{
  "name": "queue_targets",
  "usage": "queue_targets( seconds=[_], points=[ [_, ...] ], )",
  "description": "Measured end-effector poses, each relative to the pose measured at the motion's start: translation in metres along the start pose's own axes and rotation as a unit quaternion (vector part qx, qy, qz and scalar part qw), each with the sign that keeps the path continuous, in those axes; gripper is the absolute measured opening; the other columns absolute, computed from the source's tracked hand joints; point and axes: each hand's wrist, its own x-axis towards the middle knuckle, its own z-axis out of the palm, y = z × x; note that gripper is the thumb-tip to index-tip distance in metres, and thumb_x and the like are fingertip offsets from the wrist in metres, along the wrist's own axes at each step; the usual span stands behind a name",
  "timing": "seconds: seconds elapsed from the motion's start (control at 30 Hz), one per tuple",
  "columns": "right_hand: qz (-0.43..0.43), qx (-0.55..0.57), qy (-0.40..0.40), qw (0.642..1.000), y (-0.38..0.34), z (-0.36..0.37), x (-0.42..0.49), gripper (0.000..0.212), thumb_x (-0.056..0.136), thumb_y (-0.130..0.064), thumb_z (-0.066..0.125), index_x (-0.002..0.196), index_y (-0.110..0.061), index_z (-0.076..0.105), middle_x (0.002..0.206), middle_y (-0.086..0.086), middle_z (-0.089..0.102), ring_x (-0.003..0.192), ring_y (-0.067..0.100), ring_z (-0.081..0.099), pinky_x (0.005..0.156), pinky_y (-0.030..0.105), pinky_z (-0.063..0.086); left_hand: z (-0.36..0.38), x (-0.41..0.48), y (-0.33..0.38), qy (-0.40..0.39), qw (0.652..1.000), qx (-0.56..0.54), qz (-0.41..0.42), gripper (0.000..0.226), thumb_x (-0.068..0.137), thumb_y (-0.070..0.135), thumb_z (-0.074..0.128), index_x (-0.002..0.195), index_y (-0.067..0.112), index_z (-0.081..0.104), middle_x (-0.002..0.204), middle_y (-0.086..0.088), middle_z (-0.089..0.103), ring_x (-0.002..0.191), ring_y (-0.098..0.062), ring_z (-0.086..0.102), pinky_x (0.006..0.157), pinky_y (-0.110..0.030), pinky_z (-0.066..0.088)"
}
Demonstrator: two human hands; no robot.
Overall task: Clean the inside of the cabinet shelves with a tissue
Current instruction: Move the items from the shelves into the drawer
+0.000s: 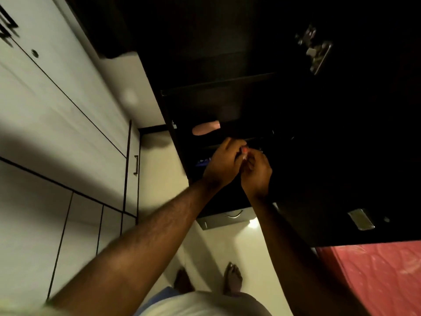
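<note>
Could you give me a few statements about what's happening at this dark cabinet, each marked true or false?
1. The left hand and right hand together pinch a small pale tissue in front of the cabinet. True.
2. The cabinet is white inside. False: it is dark.
3. A pink thing lies inside the cabinet. True.
4. The person wears shoes. False: the feet are bare.
</note>
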Motion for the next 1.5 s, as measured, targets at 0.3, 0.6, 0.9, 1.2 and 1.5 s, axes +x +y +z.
queue_targets(
  seconds=[0.3, 0.6, 0.9, 1.2, 1.5],
  points=[
    [0.299, 0.084, 0.031, 0.95, 0.111, 0.033, -0.08, 0.025, 0.092, -0.013, 0.067, 0.115, -0.02, 0.067, 0.111, -0.003, 0.069, 0.103, 0.013, 0.065, 0.09, 0.024, 0.055, 0.094, -0.053, -0.084, -0.298, 0.942, 0.102, -0.118, 0.054, 0.1, 0.024, 0.052, 0.151, 0.021, 0.035, 0.149, -0.007, 0.046, 0.138, -0.025, 0.042, 0.111, -0.039, 0.038],
    [0.398, 0.066, 0.127, 0.906, 0.174, 0.056, -0.086, 0.021, 0.083, 0.005, 0.071, 0.104, 0.002, 0.072, 0.099, 0.003, 0.069, 0.092, 0.012, 0.062, 0.073, -0.005, 0.04, 0.16, -0.064, -0.137, -0.373, 0.904, 0.092, -0.186, 0.06, 0.101, 0.029, 0.049, 0.155, 0.018, 0.026, 0.155, -0.012, 0.038, 0.141, -0.033, 0.038, 0.115, -0.044, 0.031],
    [0.418, 0.049, 0.143, 0.896, 0.21, 0.07, -0.088, 0.01, 0.095, -0.024, 0.06, 0.095, -0.024, 0.071, 0.094, -0.007, 0.071, 0.088, 0.012, 0.066, 0.079, 0.022, 0.056, 0.201, -0.07, -0.147, -0.382, 0.907, 0.031, -0.175, 0.05, 0.101, 0.041, 0.036, 0.149, 0.028, 0.032, 0.152, -0.005, 0.041, 0.139, -0.028, 0.041, 0.113, -0.053, 0.036],
    [0.406, 0.071, 0.115, 0.904, 0.213, 0.071, -0.081, 0.019, 0.093, -0.031, 0.059, 0.08, -0.043, 0.065, 0.081, -0.016, 0.067, 0.079, 0.003, 0.066, 0.076, 0.026, 0.058, 0.197, -0.072, -0.143, -0.379, 0.905, 0.035, -0.19, 0.045, 0.106, 0.041, 0.032, 0.15, 0.032, 0.028, 0.147, -0.005, 0.047, 0.133, -0.028, 0.048, 0.109, -0.051, 0.041],
    [0.387, -0.036, 0.072, 0.919, 0.199, 0.056, -0.101, 0.015, 0.086, -0.028, 0.075, 0.099, -0.021, 0.072, 0.097, -0.004, 0.071, 0.088, 0.014, 0.066, 0.075, 0.025, 0.051, 0.179, -0.074, -0.138, -0.366, 0.905, 0.034, -0.214, 0.052, 0.102, 0.039, 0.045, 0.151, 0.025, 0.031, 0.152, -0.006, 0.041, 0.14, -0.026, 0.04, 0.113, -0.047, 0.037]
  ],
)
